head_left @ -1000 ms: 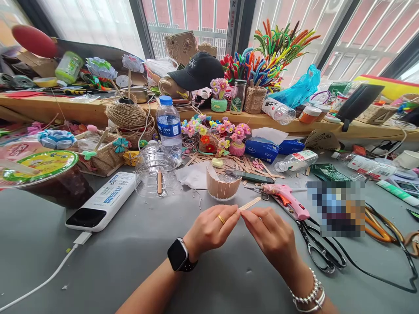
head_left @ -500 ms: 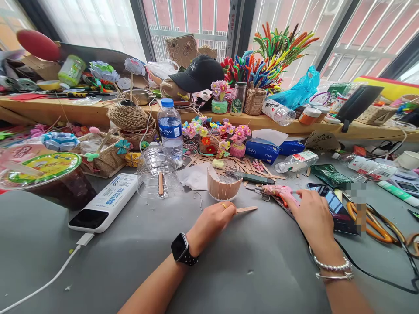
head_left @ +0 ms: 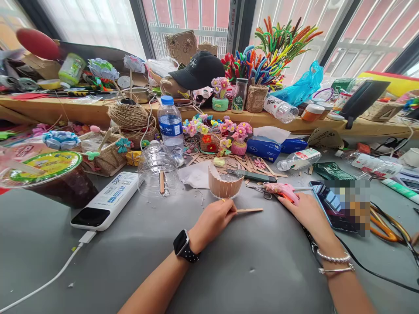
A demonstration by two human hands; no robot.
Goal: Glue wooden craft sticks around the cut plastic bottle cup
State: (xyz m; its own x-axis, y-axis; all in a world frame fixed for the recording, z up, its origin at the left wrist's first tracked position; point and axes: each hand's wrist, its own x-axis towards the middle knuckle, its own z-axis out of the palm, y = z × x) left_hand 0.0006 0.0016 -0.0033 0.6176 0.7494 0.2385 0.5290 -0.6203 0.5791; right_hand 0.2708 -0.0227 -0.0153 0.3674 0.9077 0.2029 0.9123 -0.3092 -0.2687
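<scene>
My left hand (head_left: 213, 218), with a watch on the wrist, pinches a flat wooden craft stick (head_left: 251, 210) that points right, just above the grey table. Behind it stands a small clear plastic cup (head_left: 225, 186) whose outside is ringed with upright craft sticks. My right hand (head_left: 309, 213), wearing bracelets, has its fingers closed about the rear of a pink hot glue gun (head_left: 282, 190), which lies with its nozzle toward the left. Part of the gun is hidden by the hand. Scissors (head_left: 266, 192) lie partly under the nozzle.
A phone (head_left: 334, 207) and a black cable (head_left: 369, 270) lie right of my right hand. To the left are a cut plastic bottle (head_left: 157, 170), a white power bank (head_left: 108, 203) and a drink cup (head_left: 62, 183). Loose craft sticks (head_left: 245, 162) and a water bottle (head_left: 170, 126) sit behind.
My right hand has slid down and left, closing around the glue gun's handle. My left hand still pinches the craft stick, now turned a little flatter.
</scene>
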